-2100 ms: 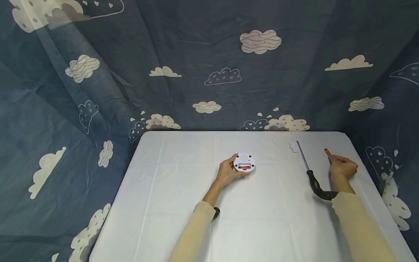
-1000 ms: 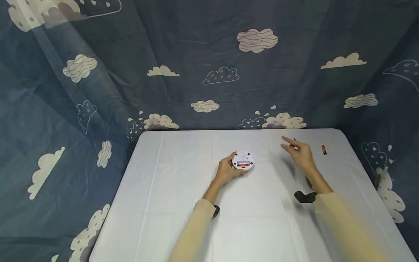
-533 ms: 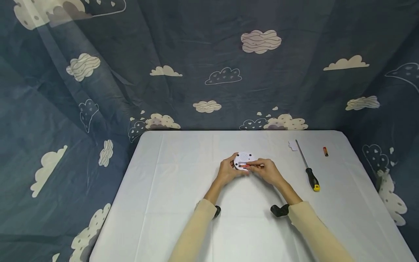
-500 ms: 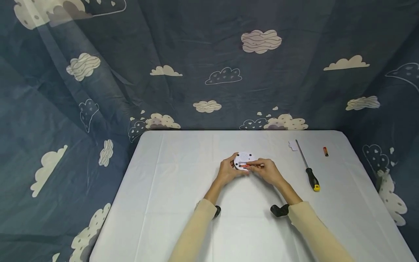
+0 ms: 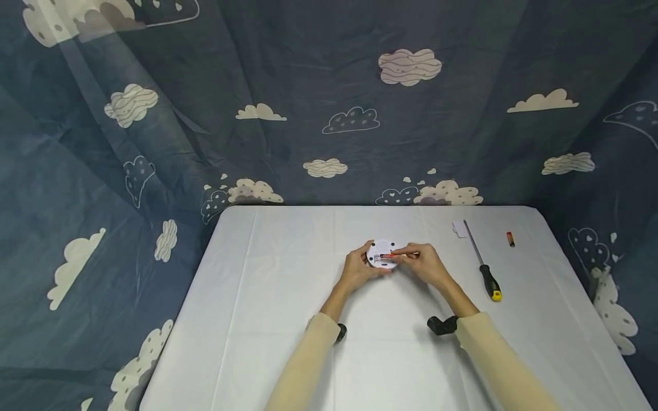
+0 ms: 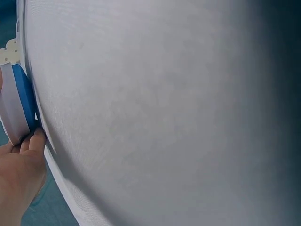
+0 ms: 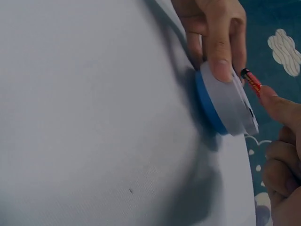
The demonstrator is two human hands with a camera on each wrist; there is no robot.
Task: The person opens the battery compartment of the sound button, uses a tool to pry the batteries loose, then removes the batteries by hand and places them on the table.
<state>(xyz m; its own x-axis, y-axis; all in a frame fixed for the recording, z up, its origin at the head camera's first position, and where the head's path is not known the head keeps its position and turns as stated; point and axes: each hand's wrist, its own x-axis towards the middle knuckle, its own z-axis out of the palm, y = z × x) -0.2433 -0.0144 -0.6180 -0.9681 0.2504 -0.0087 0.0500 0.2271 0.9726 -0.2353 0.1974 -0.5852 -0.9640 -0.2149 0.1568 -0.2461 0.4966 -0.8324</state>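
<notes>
In the head view my left hand (image 5: pixel 354 269) grips the edge of a round device (image 5: pixel 381 248), thumb at the near side. Its white face, with small holes, dark round spots and an uncovered battery compartment, is turned up. The right wrist view shows its white side and blue lower part. My right hand (image 5: pixel 428 265) pinches a red battery (image 7: pixel 253 83) between thumb and fingers, its dark end pointing out beside the device's face. In the left wrist view only the device's blue-and-white side (image 6: pixel 19 103) and some left fingers show; the compartment is hidden there.
A second red battery (image 5: pixel 510 239) lies at the table's back right. Left of it are a screwdriver (image 5: pixel 489 278) with black and yellow handle and a small white piece (image 5: pixel 459 229) by its tip. A white cloth covers the table (image 5: pixel 277 297); dark cloud-printed fabric (image 5: pixel 288 142) hangs behind.
The right hand laid one battery at the back right, moved left to the device, and now has a battery raised from the compartment. The left hand keeps its grip on the device.
</notes>
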